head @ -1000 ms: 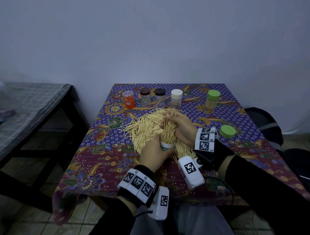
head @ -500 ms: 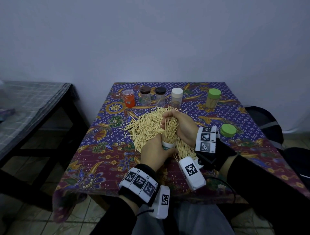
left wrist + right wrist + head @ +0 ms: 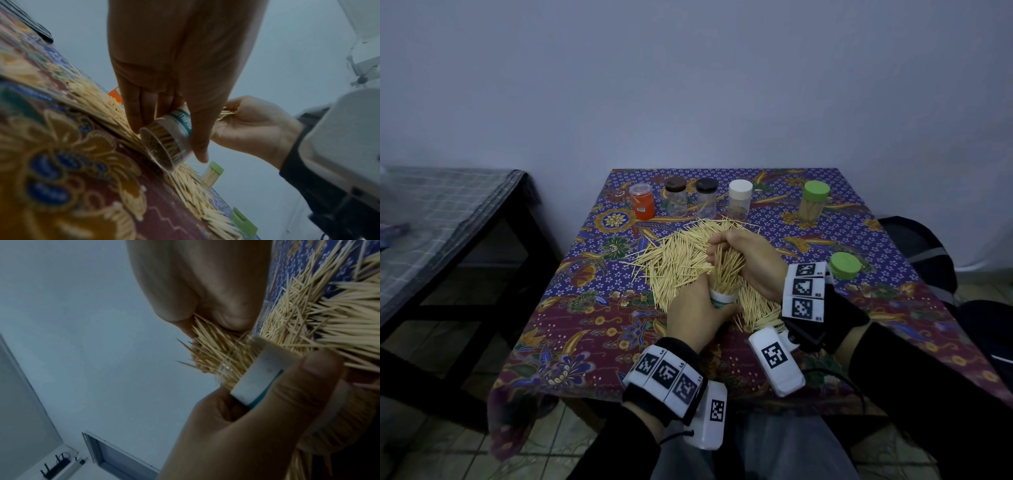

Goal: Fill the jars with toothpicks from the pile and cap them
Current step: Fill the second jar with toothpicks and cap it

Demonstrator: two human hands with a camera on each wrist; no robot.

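My left hand (image 3: 697,313) (image 3: 176,78) grips a clear labelled jar (image 3: 722,297) (image 3: 166,139) (image 3: 261,374), tilted over the toothpick pile (image 3: 681,260) (image 3: 329,308) on the patterned tablecloth (image 3: 592,329). My right hand (image 3: 748,260) (image 3: 252,123) (image 3: 205,288) pinches a bundle of toothpicks (image 3: 724,265) (image 3: 216,352) whose lower ends sit in the jar's mouth. The jar looks nearly full. A loose green cap (image 3: 844,264) (image 3: 243,224) lies to the right of my hands.
Along the table's far edge stand an orange jar (image 3: 642,202), two dark-capped jars (image 3: 675,200) (image 3: 706,202), a white-capped jar (image 3: 739,204) and a green-capped jar (image 3: 814,204) filled with toothpicks. A bench with plaid cloth (image 3: 441,219) is at left. A dark bag (image 3: 921,253) sits right of the table.
My right hand has shifted slightly while working the toothpick bundle down into the jar. The left hand keeps the same grip on the jar.
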